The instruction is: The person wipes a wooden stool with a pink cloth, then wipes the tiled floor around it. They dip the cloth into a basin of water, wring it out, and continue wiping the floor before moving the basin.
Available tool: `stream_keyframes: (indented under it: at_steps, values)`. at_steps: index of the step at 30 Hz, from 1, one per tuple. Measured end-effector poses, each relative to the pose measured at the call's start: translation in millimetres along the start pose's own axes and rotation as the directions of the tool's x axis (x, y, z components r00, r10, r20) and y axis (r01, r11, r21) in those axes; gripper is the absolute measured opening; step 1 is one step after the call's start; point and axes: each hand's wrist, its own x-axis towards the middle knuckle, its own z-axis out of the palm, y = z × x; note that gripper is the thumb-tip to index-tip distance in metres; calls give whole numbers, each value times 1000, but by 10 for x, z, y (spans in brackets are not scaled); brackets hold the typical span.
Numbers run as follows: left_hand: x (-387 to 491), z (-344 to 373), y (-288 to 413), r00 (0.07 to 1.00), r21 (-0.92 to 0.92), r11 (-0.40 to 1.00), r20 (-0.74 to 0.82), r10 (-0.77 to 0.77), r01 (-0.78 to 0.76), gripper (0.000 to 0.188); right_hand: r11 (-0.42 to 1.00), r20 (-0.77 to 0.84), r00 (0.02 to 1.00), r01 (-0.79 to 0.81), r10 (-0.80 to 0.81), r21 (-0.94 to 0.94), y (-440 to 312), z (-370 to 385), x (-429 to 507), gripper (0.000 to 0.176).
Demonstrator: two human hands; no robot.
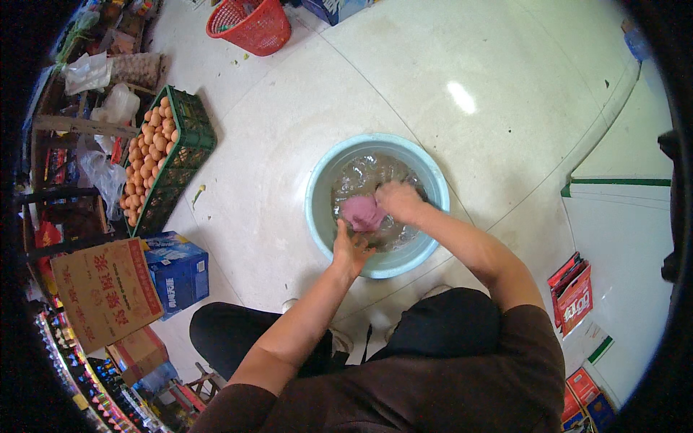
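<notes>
A light blue plastic basin (316,216) stands on the floor before me, holding murky, rippling water (357,168). A bunched pink cloth (361,212) is in the basin, at the water's surface. My right hand (399,201), blurred, is curled at the cloth's right edge and appears to grip it; its fingertips are hard to make out. Just below the cloth is my left hand (351,251), over the basin's near side. Its thumb and fingers are spread, with nothing held between them.
A green plastic crate (187,146) of brown eggs (149,157) stands at left. Nearer are a blue carton (178,276) and a brown cardboard box (108,295). A red plastic basket (260,32) sits at the top. White cabinetry (617,233) borders the right, with red packets (574,297) beside it.
</notes>
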Motion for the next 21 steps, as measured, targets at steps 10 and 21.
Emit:
stream_keyframes:
  at_steps: [10,21]
  values:
    - [89,-4,88,985,-22,995,146,-96,100,74,748,-147,954,296,-261,593,-656,-507,-385,22]
    - [408,-34,-203,883,-188,961,389,263,-204,36,829,-423,906,224,17,513,-942,-422,-368,23]
